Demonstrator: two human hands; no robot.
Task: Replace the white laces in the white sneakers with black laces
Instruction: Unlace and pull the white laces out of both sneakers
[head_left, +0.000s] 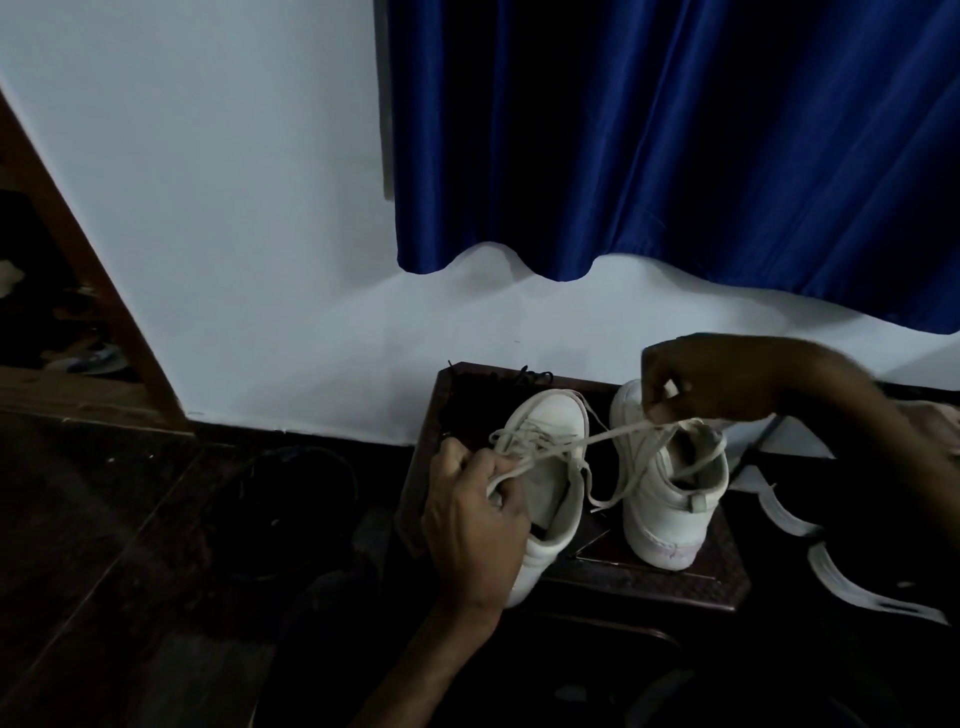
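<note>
Two white sneakers stand side by side on a small dark wooden table (649, 577). The left sneaker (550, 447) still carries a white lace (587, 441). My left hand (475, 525) rests against this shoe's side and pinches one lace end. My right hand (717, 379) is raised above the right sneaker (670, 514) and pinches the other end, so the lace runs taut between my hands. A dark tangle of black laces (483, 389) lies at the table's far left corner, behind the left sneaker.
A white wall and a hanging blue curtain (675, 135) stand right behind the table. Dark floor lies to the left, with a dim round object (291, 499) on it. White-and-black items (831, 561) lie right of the table.
</note>
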